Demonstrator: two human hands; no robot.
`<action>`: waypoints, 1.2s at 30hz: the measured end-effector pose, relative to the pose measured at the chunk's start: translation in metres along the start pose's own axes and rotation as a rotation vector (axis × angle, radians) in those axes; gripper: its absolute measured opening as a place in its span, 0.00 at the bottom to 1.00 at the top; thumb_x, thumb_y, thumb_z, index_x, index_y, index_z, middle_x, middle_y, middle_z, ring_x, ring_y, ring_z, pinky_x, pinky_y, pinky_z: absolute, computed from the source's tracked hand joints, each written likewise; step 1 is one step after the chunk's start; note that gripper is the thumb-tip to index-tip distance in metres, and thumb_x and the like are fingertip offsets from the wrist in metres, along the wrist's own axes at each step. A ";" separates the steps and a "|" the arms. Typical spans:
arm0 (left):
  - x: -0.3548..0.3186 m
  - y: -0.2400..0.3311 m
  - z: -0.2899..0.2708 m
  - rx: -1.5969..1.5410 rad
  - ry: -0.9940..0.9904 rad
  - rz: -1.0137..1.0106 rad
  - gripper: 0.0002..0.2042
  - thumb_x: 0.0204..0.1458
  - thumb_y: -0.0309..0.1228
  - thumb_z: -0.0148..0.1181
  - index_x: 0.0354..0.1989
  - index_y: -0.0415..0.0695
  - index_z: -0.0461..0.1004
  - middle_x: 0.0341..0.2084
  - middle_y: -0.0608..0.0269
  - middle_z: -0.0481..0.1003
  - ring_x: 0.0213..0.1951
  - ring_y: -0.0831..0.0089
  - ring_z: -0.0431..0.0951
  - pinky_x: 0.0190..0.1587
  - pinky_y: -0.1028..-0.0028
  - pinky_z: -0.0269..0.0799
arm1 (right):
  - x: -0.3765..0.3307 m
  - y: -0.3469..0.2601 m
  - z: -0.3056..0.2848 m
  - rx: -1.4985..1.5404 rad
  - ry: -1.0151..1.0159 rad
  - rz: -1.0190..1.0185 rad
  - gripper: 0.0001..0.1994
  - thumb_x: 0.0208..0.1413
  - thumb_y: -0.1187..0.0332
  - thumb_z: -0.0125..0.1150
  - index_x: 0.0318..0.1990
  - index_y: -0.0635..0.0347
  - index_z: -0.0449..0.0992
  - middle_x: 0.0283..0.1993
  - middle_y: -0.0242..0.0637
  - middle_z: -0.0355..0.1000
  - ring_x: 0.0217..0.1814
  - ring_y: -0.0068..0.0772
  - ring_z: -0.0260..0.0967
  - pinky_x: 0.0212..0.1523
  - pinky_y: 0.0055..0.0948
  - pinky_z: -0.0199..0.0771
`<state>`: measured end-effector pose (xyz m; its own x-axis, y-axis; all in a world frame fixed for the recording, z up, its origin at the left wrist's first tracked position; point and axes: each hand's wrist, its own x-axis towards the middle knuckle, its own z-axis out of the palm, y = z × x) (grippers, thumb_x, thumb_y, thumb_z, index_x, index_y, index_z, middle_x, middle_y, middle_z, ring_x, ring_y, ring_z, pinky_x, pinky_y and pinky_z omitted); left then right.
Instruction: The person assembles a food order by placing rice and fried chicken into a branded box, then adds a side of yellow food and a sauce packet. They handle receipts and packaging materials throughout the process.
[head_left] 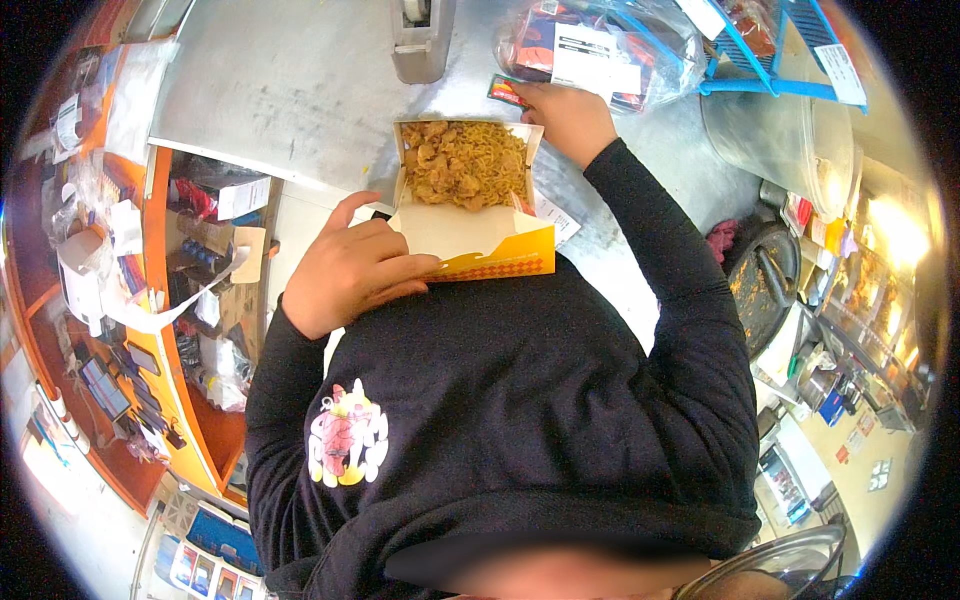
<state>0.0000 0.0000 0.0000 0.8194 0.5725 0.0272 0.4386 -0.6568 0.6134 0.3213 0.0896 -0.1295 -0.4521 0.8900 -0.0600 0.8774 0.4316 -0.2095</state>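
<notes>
An open takeaway box [524, 252], yellow outside and white inside, stands at the near edge of a metal counter, close against my body. Noodles with chunks of meat [465, 165] fill it, and its lid is folded down toward me. My left hand [365, 260] is at the left side of the lid, fingers curled over it and the thumb raised toward the box. Beyond the box's far right corner, my right hand [572, 120] pinches a small green and red sachet [508, 91] between thumb and fingers.
A grey tape dispenser [420, 45] stands at the back. Clear plastic bags of packets [600, 50] lie back right, beside a blue rack [775, 85] and a clear tub [780, 145]. A white paper slip [556, 222] lies beside the box. Cluttered orange shelves [160, 210] stand left.
</notes>
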 end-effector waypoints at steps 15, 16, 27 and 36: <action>0.008 -0.003 -0.002 0.044 0.062 0.106 0.13 0.45 0.35 0.66 0.39 0.49 0.75 0.22 0.64 0.63 0.29 0.63 0.71 0.34 0.65 0.71 | 0.031 -0.089 -0.044 0.196 0.004 -0.761 0.15 0.51 0.72 0.56 0.47 0.45 0.77 0.60 0.24 0.71 0.43 0.32 0.76 0.33 0.30 0.77; 0.008 -0.002 -0.002 0.048 0.068 0.100 0.13 0.45 0.35 0.66 0.39 0.49 0.75 0.22 0.64 0.63 0.29 0.63 0.71 0.34 0.65 0.71 | 0.031 -0.100 -0.042 0.135 -0.059 -0.740 0.15 0.51 0.72 0.56 0.47 0.45 0.77 0.60 0.23 0.70 0.44 0.31 0.76 0.33 0.30 0.77; 0.000 -0.028 -0.008 -0.098 0.116 -0.110 0.33 0.32 0.36 0.78 0.51 0.45 0.72 0.38 0.56 0.74 0.43 0.55 0.75 0.54 0.61 0.69 | -0.047 -0.026 -0.072 0.924 -0.349 -0.505 0.21 0.55 0.51 0.61 0.40 0.63 0.75 0.38 0.44 0.73 0.44 0.48 0.71 0.49 0.38 0.69; 0.034 -0.108 0.051 -0.804 0.549 -0.488 0.27 0.49 0.31 0.68 0.57 0.42 0.64 0.36 0.67 0.72 0.38 0.79 0.72 0.44 0.79 0.69 | -0.055 -0.042 -0.018 1.508 0.177 0.349 0.24 0.51 0.67 0.70 0.53 0.59 0.66 0.44 0.34 0.71 0.43 0.22 0.70 0.47 0.21 0.69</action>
<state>-0.0006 0.0650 -0.1054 0.2585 0.9568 -0.1333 0.1384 0.0999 0.9853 0.3118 0.0255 -0.0996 -0.1485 0.9631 -0.2244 -0.0849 -0.2385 -0.9674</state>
